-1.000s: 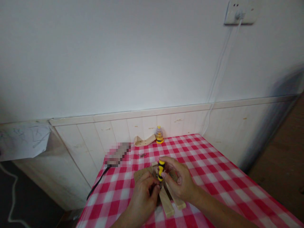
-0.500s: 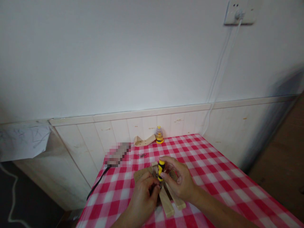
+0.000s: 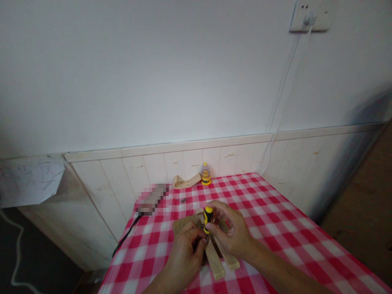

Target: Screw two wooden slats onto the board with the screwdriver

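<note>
My right hand [image 3: 231,228] is closed around the yellow-and-black handle of a screwdriver [image 3: 208,215], which stands nearly upright with its tip down. My left hand [image 3: 188,247] is pinched beside the lower end of the screwdriver; what its fingertips hold is too small to make out. Beneath both hands lies a wooden assembly: a flat board with small holes [image 3: 180,224] and two pale wooden legs [image 3: 216,261] pointing toward me. The screwdriver's tip is hidden by my fingers.
A red-and-white checked cloth [image 3: 260,204] covers the table. Several loose screws [image 3: 184,200] lie beyond my hands. Near the wall are a bent wooden piece [image 3: 186,182] and a clear-and-yellow bit container [image 3: 206,174]. A blurred-out flat object [image 3: 152,199] with a black strap sits at the left edge.
The screwdriver handle has turned slightly in my right hand. Otherwise both hands and the wooden parts stay in place.
</note>
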A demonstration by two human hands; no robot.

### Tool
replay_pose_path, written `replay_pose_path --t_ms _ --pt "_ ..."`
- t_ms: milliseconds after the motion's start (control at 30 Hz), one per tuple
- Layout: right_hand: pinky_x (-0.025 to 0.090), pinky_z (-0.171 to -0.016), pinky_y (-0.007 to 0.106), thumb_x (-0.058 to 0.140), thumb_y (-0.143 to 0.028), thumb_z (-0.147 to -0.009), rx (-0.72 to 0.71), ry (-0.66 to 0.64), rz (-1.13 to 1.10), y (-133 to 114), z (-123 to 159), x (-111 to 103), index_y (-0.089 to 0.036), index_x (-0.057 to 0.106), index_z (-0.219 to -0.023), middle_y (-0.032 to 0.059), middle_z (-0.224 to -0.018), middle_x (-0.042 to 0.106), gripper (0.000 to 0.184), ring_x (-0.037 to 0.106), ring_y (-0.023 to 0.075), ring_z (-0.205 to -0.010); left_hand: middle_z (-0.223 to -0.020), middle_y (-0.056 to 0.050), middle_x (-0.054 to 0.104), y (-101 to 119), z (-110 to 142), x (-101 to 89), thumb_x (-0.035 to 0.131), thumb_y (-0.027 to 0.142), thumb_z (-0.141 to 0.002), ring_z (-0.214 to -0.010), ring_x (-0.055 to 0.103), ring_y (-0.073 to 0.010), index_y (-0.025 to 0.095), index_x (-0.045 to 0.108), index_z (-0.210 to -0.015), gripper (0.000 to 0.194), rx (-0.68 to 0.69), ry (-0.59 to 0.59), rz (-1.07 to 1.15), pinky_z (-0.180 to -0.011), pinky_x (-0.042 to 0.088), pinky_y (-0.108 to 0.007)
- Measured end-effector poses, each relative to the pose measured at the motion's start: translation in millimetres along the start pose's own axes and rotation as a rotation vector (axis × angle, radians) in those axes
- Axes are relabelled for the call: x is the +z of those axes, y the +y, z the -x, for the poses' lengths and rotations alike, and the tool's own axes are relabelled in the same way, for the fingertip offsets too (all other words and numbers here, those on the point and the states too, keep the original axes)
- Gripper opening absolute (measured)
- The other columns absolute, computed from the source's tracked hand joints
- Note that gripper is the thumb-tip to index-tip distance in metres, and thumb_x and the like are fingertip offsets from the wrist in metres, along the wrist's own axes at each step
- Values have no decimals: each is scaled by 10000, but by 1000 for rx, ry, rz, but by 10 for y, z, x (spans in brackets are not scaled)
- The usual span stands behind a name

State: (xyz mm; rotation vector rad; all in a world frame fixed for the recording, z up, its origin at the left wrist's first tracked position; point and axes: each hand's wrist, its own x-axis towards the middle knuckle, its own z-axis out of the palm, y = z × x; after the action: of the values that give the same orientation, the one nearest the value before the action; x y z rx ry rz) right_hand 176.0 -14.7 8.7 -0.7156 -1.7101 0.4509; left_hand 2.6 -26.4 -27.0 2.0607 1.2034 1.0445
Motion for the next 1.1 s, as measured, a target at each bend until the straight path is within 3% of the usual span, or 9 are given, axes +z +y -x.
replay_pose_path --t_ms 200,333,467,933,1100 --pt "579 -678 260 671 -121 -820 6 23 4 19 29 9 -266 581 -1219 22 -907 718 434 695 163 -742 -873 -68 641 -10 -7 -11 532 197 -871 -841 596 -206 207 695 -797 179 -21 -14 18 -741 483 -315" --pt "589 -692 284 656 -155 -867 27 142 5 57 49 28 -254 549 -1265 46 -927 714 424 701 180 -768 -1007 -87 677 -24 -23 -34 576 198 -849 -1031 607 -254 221 715 -800 149 20 3 14 -890 489 -390" --pt "602 -753 317 631 -193 -910 58 220 45 143 66 38 -253 512 -1327 75 -1008 714 438 717 205 -861 -992 -89 698 -22 -24 -42 564 175 -845 -1024 630 -256 219 711 -794 162 30 23 18 -877 512 -391" --pt "616 -804 343 550 -238 -977 14 170 129 236 102 42 -238 452 -1397 103 -1083 697 431 714 209 -916 -862 -43 737 15 -33 -68 573 127 -803 -884 678 -235 217 690 -785 149 17 76 -13 -823 517 -369" --pt "617 -811 334 519 -244 -998 33 154 91 244 97 73 -241 463 -1395 93 -1063 708 401 717 197 -918 -961 -66 715 14 -27 -76 566 140 -804 -989 635 -262 215 669 -830 130 -15 72 -15 -891 495 -416"
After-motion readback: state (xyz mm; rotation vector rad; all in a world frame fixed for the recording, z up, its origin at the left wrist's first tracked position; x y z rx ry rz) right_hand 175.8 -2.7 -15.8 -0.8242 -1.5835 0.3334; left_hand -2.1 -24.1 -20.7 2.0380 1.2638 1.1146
